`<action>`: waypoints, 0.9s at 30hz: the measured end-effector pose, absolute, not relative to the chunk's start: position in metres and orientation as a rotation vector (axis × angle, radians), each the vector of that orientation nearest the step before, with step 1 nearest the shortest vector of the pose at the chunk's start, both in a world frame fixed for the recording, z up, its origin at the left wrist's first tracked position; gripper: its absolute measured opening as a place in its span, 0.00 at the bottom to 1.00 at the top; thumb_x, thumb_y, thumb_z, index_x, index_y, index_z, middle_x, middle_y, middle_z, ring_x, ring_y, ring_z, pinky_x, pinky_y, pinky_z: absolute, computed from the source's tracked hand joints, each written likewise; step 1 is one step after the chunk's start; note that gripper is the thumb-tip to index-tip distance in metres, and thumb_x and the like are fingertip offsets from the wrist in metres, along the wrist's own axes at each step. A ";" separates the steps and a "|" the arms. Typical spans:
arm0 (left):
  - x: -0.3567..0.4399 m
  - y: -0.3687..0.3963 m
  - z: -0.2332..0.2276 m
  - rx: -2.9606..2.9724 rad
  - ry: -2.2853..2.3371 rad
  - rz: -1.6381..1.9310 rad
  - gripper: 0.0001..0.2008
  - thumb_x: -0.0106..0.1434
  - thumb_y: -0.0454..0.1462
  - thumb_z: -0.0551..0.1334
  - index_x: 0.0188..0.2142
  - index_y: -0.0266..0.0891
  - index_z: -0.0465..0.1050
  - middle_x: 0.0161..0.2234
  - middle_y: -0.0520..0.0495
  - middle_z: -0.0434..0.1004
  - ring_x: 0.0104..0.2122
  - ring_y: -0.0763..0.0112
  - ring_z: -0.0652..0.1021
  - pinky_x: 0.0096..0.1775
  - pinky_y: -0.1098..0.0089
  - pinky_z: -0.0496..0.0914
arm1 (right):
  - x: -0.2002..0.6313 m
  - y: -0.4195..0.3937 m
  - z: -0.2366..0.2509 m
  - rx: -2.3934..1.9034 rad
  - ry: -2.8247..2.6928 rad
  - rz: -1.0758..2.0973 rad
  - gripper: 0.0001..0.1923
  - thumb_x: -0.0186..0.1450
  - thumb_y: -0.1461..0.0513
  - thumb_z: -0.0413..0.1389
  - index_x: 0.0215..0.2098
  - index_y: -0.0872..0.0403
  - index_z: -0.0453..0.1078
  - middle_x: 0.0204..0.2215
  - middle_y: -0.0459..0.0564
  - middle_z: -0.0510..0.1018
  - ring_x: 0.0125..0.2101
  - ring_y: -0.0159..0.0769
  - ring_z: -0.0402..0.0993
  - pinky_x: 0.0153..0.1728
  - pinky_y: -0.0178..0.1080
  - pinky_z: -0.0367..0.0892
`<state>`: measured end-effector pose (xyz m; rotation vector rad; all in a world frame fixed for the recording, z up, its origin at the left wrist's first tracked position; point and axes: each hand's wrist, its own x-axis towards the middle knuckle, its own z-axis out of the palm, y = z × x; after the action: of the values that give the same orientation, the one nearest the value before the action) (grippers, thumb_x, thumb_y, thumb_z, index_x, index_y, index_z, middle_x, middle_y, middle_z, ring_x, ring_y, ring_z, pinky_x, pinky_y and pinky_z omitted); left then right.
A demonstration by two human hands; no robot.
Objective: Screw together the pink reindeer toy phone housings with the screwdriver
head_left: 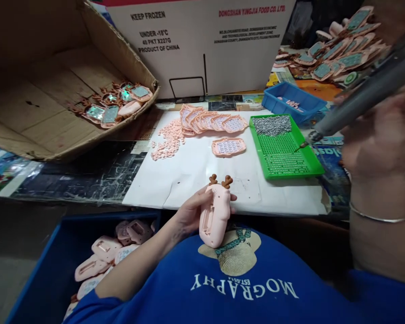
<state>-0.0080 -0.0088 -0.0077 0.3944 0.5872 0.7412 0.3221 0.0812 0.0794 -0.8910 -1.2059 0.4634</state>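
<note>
Left hand grips a pink casing at the near edge of the surface; right hand grips a screwdriver, tip over the green tray. Casing apparently closed, fastening probably unfinished; keypad shells seemingly await assembly.

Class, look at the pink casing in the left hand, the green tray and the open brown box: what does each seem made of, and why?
Pink casing: probably moulded plastic, smooth and satin-looking, with a neat recessed slot.
Green tray: likely plastic too, slightly shiny, evenly coloured, with a regular moulded grid.
Brown box: apparently cardboard, matt, with crease lines and a worn rim.
</note>
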 end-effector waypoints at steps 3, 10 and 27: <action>-0.008 -0.017 -0.010 0.415 0.537 0.650 0.22 0.55 0.46 0.74 0.44 0.36 0.76 0.41 0.37 0.85 0.36 0.54 0.85 0.38 0.63 0.79 | 0.311 0.080 0.091 -0.746 -1.269 0.746 0.24 0.54 0.41 0.70 0.41 0.45 0.79 0.41 0.50 0.83 0.41 0.44 0.81 0.43 0.50 0.73; 0.019 0.003 0.015 0.569 0.716 0.792 0.17 0.58 0.39 0.72 0.44 0.36 0.75 0.36 0.42 0.84 0.34 0.60 0.84 0.38 0.65 0.79 | 0.308 0.090 0.101 -0.802 -1.424 0.832 0.25 0.52 0.43 0.71 0.39 0.48 0.75 0.24 0.42 0.75 0.25 0.32 0.73 0.25 0.37 0.66; 0.086 0.029 0.008 0.627 0.866 0.712 0.25 0.47 0.39 0.77 0.43 0.35 0.72 0.33 0.46 0.81 0.28 0.67 0.80 0.32 0.67 0.76 | 0.312 0.133 0.044 -1.168 -1.268 0.501 0.31 0.62 0.31 0.55 0.47 0.43 0.66 0.33 0.45 0.76 0.25 0.34 0.64 0.30 0.42 0.67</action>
<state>0.0857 0.0288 0.0075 0.6273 0.8661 0.7120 0.3121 0.1335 0.0439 -1.1677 -1.2683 0.5007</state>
